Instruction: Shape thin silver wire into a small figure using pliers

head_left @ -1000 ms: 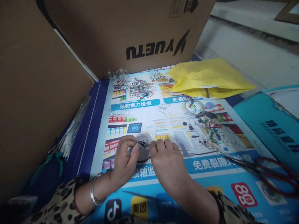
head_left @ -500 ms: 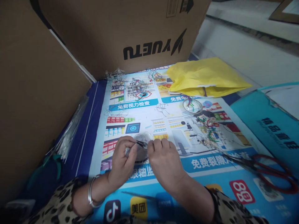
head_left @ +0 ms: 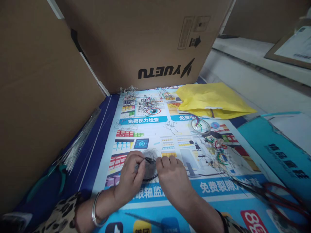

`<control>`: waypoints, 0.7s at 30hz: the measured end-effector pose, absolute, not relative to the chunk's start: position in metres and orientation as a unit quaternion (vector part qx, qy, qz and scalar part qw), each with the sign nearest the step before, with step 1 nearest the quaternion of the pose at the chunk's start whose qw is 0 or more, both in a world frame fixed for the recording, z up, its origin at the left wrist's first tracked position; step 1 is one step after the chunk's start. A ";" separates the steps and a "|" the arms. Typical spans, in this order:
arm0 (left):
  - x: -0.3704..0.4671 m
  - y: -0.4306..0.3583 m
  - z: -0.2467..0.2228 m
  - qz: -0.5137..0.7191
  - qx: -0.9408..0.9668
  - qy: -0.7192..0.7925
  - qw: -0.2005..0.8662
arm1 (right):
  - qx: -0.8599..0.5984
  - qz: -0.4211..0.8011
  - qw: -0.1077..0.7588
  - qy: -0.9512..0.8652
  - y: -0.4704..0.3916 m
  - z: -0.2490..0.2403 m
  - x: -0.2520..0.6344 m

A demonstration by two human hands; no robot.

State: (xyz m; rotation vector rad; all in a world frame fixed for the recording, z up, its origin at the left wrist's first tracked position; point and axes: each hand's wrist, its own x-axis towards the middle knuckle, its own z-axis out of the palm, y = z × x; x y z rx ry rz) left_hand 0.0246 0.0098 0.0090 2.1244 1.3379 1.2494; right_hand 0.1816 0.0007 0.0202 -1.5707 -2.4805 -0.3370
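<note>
My left hand (head_left: 133, 171), with a silver bangle on the wrist, is closed in a pinch of thumb and forefinger. My right hand (head_left: 173, 176) sits just to its right, fingers curled down with their tips hidden. A dark, slim, pointed piece (head_left: 150, 160) spans the small gap between the two hands; its kind is unclear, and what the right fingers grip does not show. Beneath and between the hands lies a greyish round piece (head_left: 150, 172), partly covered by them. Fine loose wire (head_left: 152, 152) curls just beyond it.
Red-handled scissors (head_left: 279, 197) lie at right near tangled coloured wires (head_left: 220, 149). Behind are a yellow bag (head_left: 213, 97), a clear ring (head_left: 200, 125) and a cardboard box (head_left: 136, 42). Teal-handled pliers (head_left: 63, 178) and a bundle of thin wires (head_left: 81, 140) are at left.
The camera view has tilted up, so the scene sits lower in the picture. Both hands keep nearly the same pose over the round piece.
</note>
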 end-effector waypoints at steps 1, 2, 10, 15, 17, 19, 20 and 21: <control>0.025 0.010 0.009 0.439 0.748 0.469 0.169 | -0.530 -0.107 0.092 -0.836 0.001 0.020 0.182; 0.025 0.010 0.009 0.438 0.748 0.468 0.170 | -0.530 -0.101 0.091 -0.837 0.002 0.020 0.182; 0.025 0.012 0.005 0.445 0.745 0.461 0.185 | -0.533 -0.091 0.076 -0.838 0.005 0.015 0.186; 0.024 0.013 0.005 0.447 0.746 0.455 0.191 | -0.534 -0.078 0.063 -0.840 0.005 0.017 0.189; 0.023 0.013 0.006 0.445 0.751 0.452 0.184 | -0.534 -0.070 0.057 -0.841 0.004 0.020 0.189; 0.023 0.013 0.007 0.441 0.757 0.450 0.174 | -0.534 -0.060 0.046 -0.842 0.004 0.024 0.189; 0.023 0.013 0.007 0.439 0.758 0.451 0.171 | -0.535 -0.056 0.042 -0.842 0.004 0.025 0.189; 0.023 0.013 0.008 0.437 0.759 0.452 0.169 | -0.536 -0.052 0.038 -0.842 0.004 0.026 0.189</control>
